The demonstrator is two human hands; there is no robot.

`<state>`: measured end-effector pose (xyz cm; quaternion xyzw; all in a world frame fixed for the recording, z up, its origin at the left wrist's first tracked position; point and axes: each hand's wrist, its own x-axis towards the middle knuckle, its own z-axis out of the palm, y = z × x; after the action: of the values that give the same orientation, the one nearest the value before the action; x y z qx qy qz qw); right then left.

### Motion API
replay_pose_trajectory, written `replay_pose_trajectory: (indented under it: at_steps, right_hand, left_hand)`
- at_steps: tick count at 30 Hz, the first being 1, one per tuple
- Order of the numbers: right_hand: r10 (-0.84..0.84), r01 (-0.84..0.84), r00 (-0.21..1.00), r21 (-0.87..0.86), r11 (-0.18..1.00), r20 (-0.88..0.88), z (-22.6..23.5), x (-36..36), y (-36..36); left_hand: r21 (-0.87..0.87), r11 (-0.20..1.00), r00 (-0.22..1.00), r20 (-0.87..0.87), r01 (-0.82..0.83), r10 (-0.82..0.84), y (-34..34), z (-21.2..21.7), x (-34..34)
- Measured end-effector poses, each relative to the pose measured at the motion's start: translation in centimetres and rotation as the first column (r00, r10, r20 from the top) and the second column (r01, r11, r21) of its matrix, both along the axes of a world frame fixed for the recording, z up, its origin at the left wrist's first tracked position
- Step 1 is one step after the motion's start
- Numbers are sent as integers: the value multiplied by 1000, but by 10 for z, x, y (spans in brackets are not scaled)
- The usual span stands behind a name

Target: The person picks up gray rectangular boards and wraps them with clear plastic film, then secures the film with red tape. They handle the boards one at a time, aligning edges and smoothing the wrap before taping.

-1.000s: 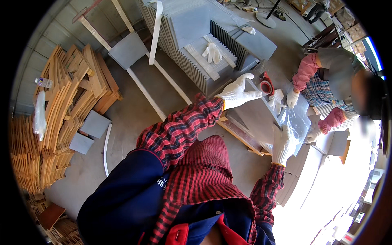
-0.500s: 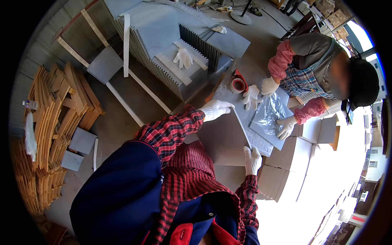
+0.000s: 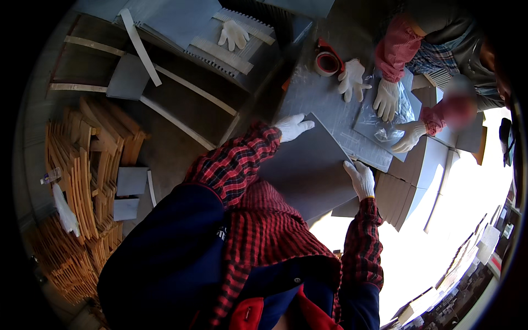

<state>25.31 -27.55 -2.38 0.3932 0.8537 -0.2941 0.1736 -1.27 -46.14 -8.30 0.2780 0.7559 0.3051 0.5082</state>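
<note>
My left hand (image 3: 292, 126) and right hand (image 3: 360, 179), gloved, fingers curled, gripped opposite edges of the grey panel (image 3: 311, 170), held above the bench (image 3: 330, 104). Panel appeared lifted clear; setting down remained.

Both gloved hands grip a flat grey panel (image 3: 308, 170): the left hand (image 3: 291, 126) at its far left edge, the right hand (image 3: 360, 177) at its right edge. Beyond it, on the counter (image 3: 324, 104), a co-worker's gloved hands (image 3: 385, 99) press a clear plastic bag (image 3: 385, 124) near a red tape roll (image 3: 326, 62). Curved wooden slats (image 3: 77, 181) pile at left.
</note>
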Motion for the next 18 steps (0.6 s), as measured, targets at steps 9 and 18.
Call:
replay_pose_trajectory:
  at_steps: [9,18]
  right_hand:
    - [-408,372,913,-402,837,-4,-54,35,11]
    - [-512,446,859,-455,771,-26,-80,41,-2]
  left_hand:
    - [-131,960,969,21,246,-246,67,-17,-7]
    - [-197,904,909,-102,380,-404,100,-47,-7]
